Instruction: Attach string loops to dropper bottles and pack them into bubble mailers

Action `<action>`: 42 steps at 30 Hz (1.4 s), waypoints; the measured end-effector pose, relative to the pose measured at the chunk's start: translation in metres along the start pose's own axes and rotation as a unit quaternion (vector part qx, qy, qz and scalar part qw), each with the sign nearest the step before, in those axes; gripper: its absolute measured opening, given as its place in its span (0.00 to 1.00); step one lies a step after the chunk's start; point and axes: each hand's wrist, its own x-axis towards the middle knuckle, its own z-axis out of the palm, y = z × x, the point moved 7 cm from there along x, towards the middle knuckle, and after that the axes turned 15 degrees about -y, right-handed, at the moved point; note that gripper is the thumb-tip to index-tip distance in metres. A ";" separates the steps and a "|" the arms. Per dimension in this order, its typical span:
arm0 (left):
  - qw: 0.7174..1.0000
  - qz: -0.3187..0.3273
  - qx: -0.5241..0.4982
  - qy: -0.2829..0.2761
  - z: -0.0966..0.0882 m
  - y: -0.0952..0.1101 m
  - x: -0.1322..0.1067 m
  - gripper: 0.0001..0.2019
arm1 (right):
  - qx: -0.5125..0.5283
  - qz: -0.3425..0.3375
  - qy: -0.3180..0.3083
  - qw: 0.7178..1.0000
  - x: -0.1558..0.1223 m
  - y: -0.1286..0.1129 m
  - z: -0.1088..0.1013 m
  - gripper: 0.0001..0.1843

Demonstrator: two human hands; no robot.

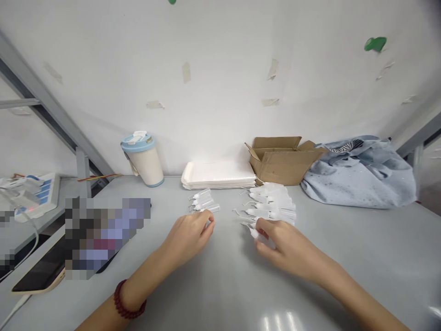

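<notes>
The table [220,285] is pale grey, the small pieces [272,202] and tray stack [218,177] white. The cup [148,165] is cream with a light blue lid, the cardboard box [282,165] brown. The cloth bundle [361,177] is grey-blue, seemingly with a black-and-white striped patch.

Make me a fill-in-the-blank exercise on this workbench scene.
The red bead bracelet is on the ___ wrist.
The cup has a ___ lid.
The larger pile of tubes lies to the ___ of the smaller group.
The white trays sit between the cup and the ___ box.
Missing: left, blue, right, cardboard.
</notes>
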 end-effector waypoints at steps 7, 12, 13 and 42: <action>0.979 0.048 -0.192 -0.059 0.012 0.013 -0.002 0.10 | 0.229 -0.076 -0.009 0.970 -0.002 -0.007 -0.004 0.10; 0.925 0.081 -0.355 -0.112 0.020 0.025 -0.006 0.20 | 0.365 -0.141 -0.025 0.920 0.000 -0.013 -0.007 0.12; 0.914 0.083 -0.379 -0.118 0.022 0.026 -0.006 0.21 | 0.380 -0.148 -0.032 0.913 0.001 -0.014 -0.005 0.12; 0.813 0.076 -0.568 -0.103 0.021 0.024 -0.005 0.08 | 0.345 -0.131 -0.050 0.928 0.003 -0.027 0.017 0.13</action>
